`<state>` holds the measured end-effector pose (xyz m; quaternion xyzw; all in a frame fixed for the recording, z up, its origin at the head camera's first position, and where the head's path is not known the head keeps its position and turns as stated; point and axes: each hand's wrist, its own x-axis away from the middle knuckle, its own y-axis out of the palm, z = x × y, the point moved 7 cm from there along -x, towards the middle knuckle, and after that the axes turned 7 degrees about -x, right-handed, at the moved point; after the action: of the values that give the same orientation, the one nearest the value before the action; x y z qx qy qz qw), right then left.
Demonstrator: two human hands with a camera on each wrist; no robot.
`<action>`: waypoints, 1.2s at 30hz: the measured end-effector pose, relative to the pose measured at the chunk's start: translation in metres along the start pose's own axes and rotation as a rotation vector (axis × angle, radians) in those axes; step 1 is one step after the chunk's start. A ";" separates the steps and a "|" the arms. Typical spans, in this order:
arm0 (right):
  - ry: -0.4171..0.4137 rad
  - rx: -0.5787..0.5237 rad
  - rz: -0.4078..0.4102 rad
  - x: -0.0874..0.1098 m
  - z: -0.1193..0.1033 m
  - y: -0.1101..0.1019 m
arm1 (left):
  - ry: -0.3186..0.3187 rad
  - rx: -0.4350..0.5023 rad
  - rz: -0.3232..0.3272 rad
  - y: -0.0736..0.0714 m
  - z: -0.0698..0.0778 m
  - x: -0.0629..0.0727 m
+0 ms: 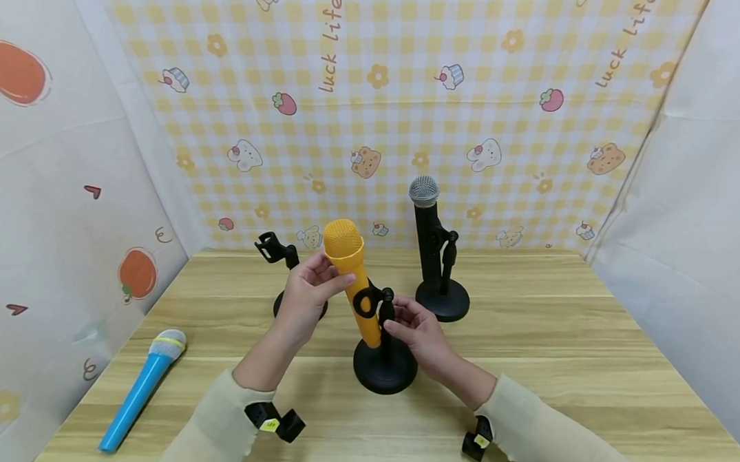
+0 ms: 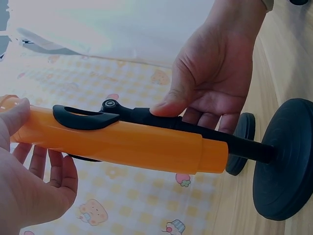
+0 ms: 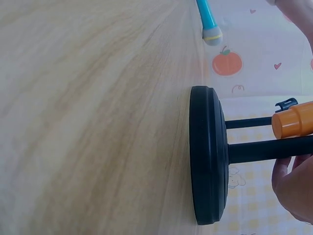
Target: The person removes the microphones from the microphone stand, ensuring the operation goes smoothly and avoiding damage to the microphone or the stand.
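Observation:
My left hand (image 1: 310, 292) holds an orange-yellow microphone (image 1: 356, 285) just below its mesh head, thumb on the near side. The microphone leans, head up and to the left, in the clip (image 1: 364, 302) of a black desktop microphone stand. My right hand (image 1: 426, 338) pinches the stand's upright between thumb and fingers. In the left wrist view, that thumb lies along the upright (image 2: 195, 129) below the pivot, and the clip's arms wrap the microphone's body. The round base (image 1: 385, 375) sits on the table.
Behind to the right, a black microphone (image 1: 427, 240) with a silver head sits in another stand (image 1: 443, 300). A stand with a bare clip (image 1: 271, 247) is back left, partly behind my left hand. A blue microphone (image 1: 142, 392) lies at the table's left. Patterned cloth (image 1: 405, 129) hangs behind.

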<state>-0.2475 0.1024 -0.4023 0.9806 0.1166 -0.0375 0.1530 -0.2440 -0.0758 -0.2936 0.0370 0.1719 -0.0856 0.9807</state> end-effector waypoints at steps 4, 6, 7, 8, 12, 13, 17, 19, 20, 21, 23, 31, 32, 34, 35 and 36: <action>-0.005 0.002 0.005 0.000 0.000 0.000 | -0.001 0.004 -0.013 0.000 0.001 0.000; -0.005 0.004 0.009 0.000 0.000 0.000 | -0.004 0.008 -0.015 0.000 0.002 0.000; -0.003 0.005 0.010 0.000 0.000 0.000 | -0.005 0.010 -0.014 0.000 0.003 0.000; -0.002 0.005 0.010 0.000 0.000 0.000 | -0.004 0.011 -0.012 0.000 0.003 0.000; 0.001 0.002 0.003 0.000 0.001 0.000 | 0.003 0.026 0.003 0.000 0.005 -0.001; 0.000 0.001 0.002 0.000 0.001 0.000 | 0.006 0.029 0.006 0.000 0.006 -0.001; -0.003 0.001 0.000 -0.001 0.001 0.000 | 0.000 0.045 0.012 0.000 0.007 -0.001; -0.003 0.001 -0.002 -0.001 0.001 0.000 | -0.005 0.054 0.018 0.000 0.007 -0.001; -0.003 0.001 -0.005 0.000 0.001 0.001 | -0.007 0.056 0.021 0.000 0.007 -0.001; -0.004 0.001 -0.007 -0.001 0.001 0.001 | -0.007 0.058 0.023 -0.001 0.007 -0.001; -0.004 -0.001 -0.006 0.000 0.000 0.001 | -0.005 0.058 0.031 -0.001 0.008 -0.002; 0.013 0.004 0.011 0.000 0.002 0.000 | 0.005 0.071 0.049 -0.002 0.010 -0.001; 0.014 0.003 0.012 0.000 0.002 0.000 | 0.008 0.073 0.051 -0.002 0.011 -0.001; 0.012 0.002 0.010 0.000 0.002 0.000 | 0.018 0.075 0.051 -0.002 0.013 -0.002; 0.010 0.003 0.008 0.000 0.002 0.000 | 0.023 0.076 0.052 -0.003 0.014 -0.002; 0.008 0.002 0.007 0.000 0.002 0.000 | 0.027 0.077 0.054 -0.003 0.015 -0.003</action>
<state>-0.2477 0.1018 -0.4041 0.9813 0.1137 -0.0334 0.1516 -0.2423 -0.0796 -0.2792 0.0805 0.1804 -0.0650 0.9781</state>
